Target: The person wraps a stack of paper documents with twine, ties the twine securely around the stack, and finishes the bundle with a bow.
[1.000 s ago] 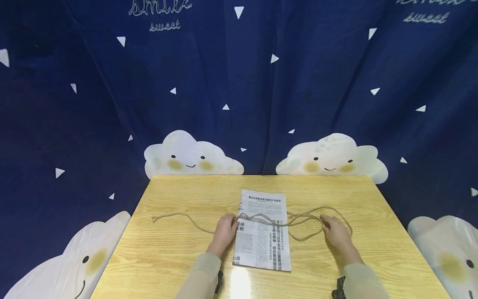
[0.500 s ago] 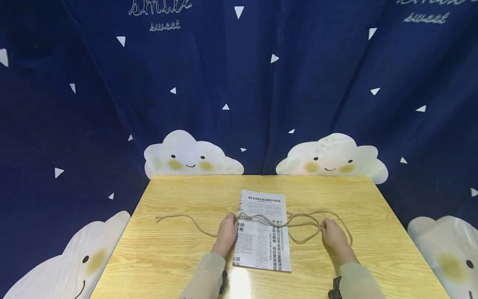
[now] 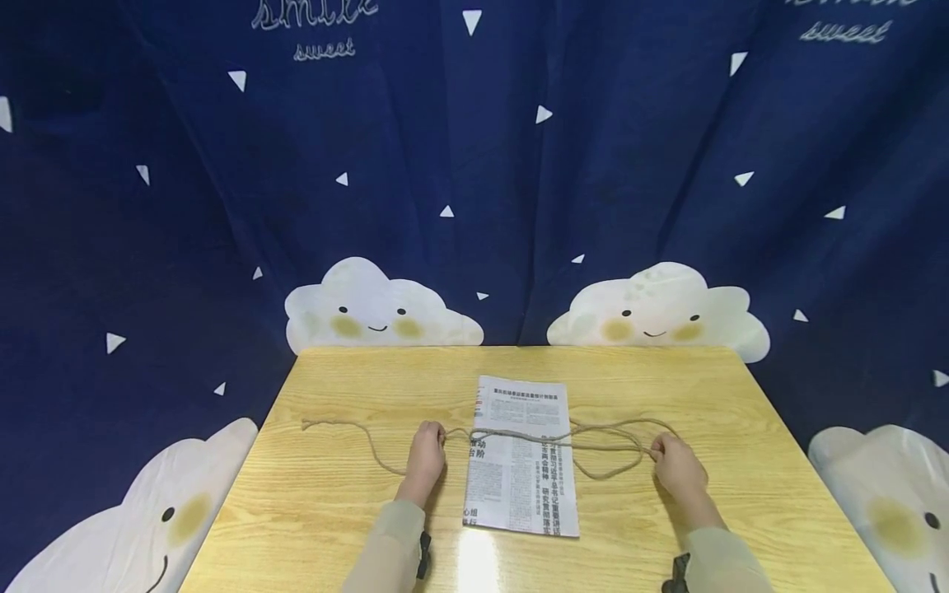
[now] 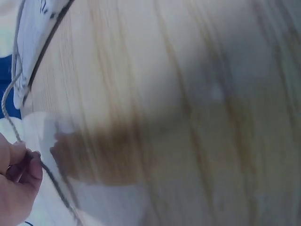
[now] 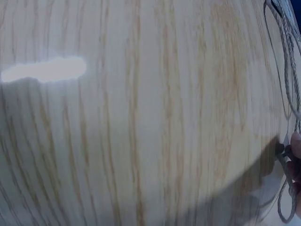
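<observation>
A folded newspaper (image 3: 511,490) lies on the wooden table, its printed face up. Thin tan rope (image 3: 511,433) crosses its upper half in two strands and forms loops to the right. My left hand (image 3: 426,459) pinches the rope a little left of the paper; a loose tail trails further left. In the left wrist view, the left hand's (image 4: 19,181) thumb and fingertips close on the cord (image 4: 55,185). Right of the paper, my right hand (image 3: 680,469) pinches the looped end. In the right wrist view only part of the right hand (image 5: 296,157) shows, a small loop hanging by it.
The light wooden table (image 3: 319,527) reaches back to a dark blue curtain (image 3: 415,148) with white triangles and smiling clouds. Light glares off the table's front middle. A dark strap (image 3: 424,555) sits at the left sleeve's cuff.
My left hand has moved left, away from the newspaper's edge, with the rope. My right hand has shifted slightly right. The strands over the paper lie straighter.
</observation>
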A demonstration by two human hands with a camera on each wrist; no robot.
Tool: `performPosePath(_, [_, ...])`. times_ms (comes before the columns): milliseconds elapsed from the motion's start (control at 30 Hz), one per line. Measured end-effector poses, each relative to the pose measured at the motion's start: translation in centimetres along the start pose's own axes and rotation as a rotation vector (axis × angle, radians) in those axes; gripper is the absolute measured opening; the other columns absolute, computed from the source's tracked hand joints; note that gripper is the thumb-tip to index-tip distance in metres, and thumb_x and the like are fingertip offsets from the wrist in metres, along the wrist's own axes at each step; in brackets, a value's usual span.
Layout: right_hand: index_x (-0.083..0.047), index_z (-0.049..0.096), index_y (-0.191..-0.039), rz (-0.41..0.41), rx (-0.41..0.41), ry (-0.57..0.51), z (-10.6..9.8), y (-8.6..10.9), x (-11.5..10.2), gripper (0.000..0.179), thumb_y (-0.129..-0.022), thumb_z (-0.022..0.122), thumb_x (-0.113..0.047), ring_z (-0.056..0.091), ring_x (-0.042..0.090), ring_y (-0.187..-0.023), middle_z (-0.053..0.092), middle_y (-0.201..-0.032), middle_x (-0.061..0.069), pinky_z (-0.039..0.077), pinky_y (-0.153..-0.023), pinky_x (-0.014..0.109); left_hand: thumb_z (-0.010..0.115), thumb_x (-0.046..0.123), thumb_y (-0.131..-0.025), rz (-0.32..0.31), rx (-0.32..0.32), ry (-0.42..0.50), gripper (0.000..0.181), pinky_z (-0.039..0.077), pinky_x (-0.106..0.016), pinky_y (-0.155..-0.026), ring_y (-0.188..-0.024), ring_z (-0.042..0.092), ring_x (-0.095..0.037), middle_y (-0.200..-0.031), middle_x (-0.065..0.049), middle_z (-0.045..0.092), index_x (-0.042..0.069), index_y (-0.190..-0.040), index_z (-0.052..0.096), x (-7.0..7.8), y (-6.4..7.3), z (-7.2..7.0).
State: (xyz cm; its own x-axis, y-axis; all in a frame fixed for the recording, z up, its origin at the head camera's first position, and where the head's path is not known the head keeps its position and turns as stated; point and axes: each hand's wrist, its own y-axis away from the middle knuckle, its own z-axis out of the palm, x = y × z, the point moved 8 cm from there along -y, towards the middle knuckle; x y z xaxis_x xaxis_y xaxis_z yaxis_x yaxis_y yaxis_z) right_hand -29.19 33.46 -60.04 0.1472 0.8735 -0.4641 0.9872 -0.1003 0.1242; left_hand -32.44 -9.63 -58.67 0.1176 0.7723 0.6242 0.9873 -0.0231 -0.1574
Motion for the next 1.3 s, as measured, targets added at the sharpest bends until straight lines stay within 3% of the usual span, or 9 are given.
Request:
performPosePath(133, [-0.002, 0.052, -0.093, 0.006, 0.013, 0.001, -0.1, 0.0, 0.4, 0.005, -0.092, 0.050, -0.006, 0.051, 0.021, -0.069, 0.055, -0.080, 0.008, 0.041, -0.049, 0.029, 0.046, -0.008, -0.090, -0.065, -0.005, 0.090, 0.006, 0.052, -0.028, -0.065, -0.078, 0.054, -0.022, -0.087, -0.011, 0.049, -0.006, -0.092, 0.052, -0.9, 0.1, -0.4])
performPosePath(400, [-0.001, 0.054, -0.092, -0.011, 0.006, 0.002, 0.0, 0.2, 0.4, 0.005, -0.090, 0.052, -0.005, 0.049, 0.020, -0.067, 0.053, -0.082, 0.009, 0.041, -0.050, 0.028, 0.042, -0.008, -0.090, -0.161, 0.120, 0.191, 0.011, 0.052, -0.035, -0.071, -0.088, 0.056, -0.030, -0.094, -0.015, 0.050, -0.008, -0.098, 0.050, -1.9, 0.6, -1.2])
performPosePath(567, [0.001, 0.057, -0.095, -0.073, 0.060, 0.049, -0.3, 0.4, -0.9, 0.010, -0.087, 0.056, -0.005, 0.053, 0.024, -0.072, 0.057, -0.086, 0.011, 0.047, -0.056, 0.034, 0.051, -0.011, -0.080, -0.038, 0.132, 0.102, 0.022, 0.050, -0.039, -0.079, -0.092, 0.056, -0.030, -0.097, -0.016, 0.057, -0.007, -0.101, 0.056, 0.0, 0.5, -0.9])
performPosePath(733, [0.004, 0.059, -0.107, -0.218, 0.178, 0.108, -0.5, 0.6, -3.5, 0.027, -0.081, 0.063, -0.003, 0.056, 0.036, -0.086, 0.058, -0.097, 0.021, 0.047, -0.073, 0.053, 0.056, -0.001, -0.068, 0.074, 0.026, 0.008, 0.036, 0.037, -0.043, -0.093, -0.096, 0.054, -0.025, -0.098, -0.008, 0.061, 0.003, -0.103, 0.061, 2.4, 0.0, 0.8])
performPosePath(833, [0.004, 0.058, -0.110, -0.277, 0.195, 0.103, -0.1, 0.6, -4.7, 0.031, -0.080, 0.064, -0.001, 0.054, 0.040, -0.093, 0.058, -0.102, 0.023, 0.040, -0.080, 0.062, 0.059, 0.006, -0.070, 0.110, -0.036, -0.058, 0.027, 0.036, -0.042, -0.095, -0.090, 0.055, -0.021, -0.090, -0.002, 0.061, 0.006, -0.097, 0.063, 3.4, 0.1, 2.1])
performPosePath(933, [0.002, 0.060, -0.107, -0.291, 0.183, 0.075, 0.5, 0.5, -5.2, 0.026, -0.081, 0.064, -0.001, 0.053, 0.042, -0.097, 0.058, -0.103, 0.022, 0.035, -0.085, 0.066, 0.063, 0.012, -0.077, 0.150, -0.037, -0.122, 0.014, 0.044, -0.037, -0.083, -0.080, 0.056, -0.017, -0.081, 0.001, 0.061, 0.008, -0.090, 0.064, 3.8, 0.2, 2.9])
performPosePath(1033, [-0.001, 0.063, -0.098, -0.279, 0.178, 0.057, 0.9, 0.4, -5.3, 0.017, -0.081, 0.064, -0.003, 0.053, 0.039, -0.095, 0.058, -0.099, 0.017, 0.036, -0.084, 0.063, 0.064, 0.013, -0.083, 0.148, -0.046, -0.133, 0.006, 0.048, -0.032, -0.071, -0.074, 0.055, -0.014, -0.077, 0.001, 0.059, 0.008, -0.087, 0.063, 3.8, 0.4, 3.3])
performPosePath(1167, [-0.004, 0.062, -0.087, -0.266, 0.185, 0.061, 1.2, 0.2, -5.2, 0.006, -0.082, 0.065, -0.005, 0.054, 0.033, -0.086, 0.057, -0.089, 0.010, 0.041, -0.078, 0.057, 0.062, 0.007, -0.084, 0.098, -0.053, -0.060, 0.004, 0.050, -0.027, -0.065, -0.073, 0.054, -0.013, -0.080, 0.000, 0.055, 0.006, -0.085, 0.058, 3.6, 0.5, 3.1])
performPosePath(1300, [-0.005, 0.059, -0.082, -0.252, 0.164, 0.070, 1.4, 0.2, -5.1, 0.006, -0.082, 0.064, -0.006, 0.053, 0.027, -0.080, 0.054, -0.082, 0.005, 0.042, -0.073, 0.051, 0.065, 0.007, -0.081, 0.074, 0.003, -0.060, 0.010, 0.046, -0.025, -0.056, -0.064, 0.050, -0.013, -0.073, 0.000, 0.051, 0.006, -0.080, 0.056, 3.3, 0.5, 2.3])
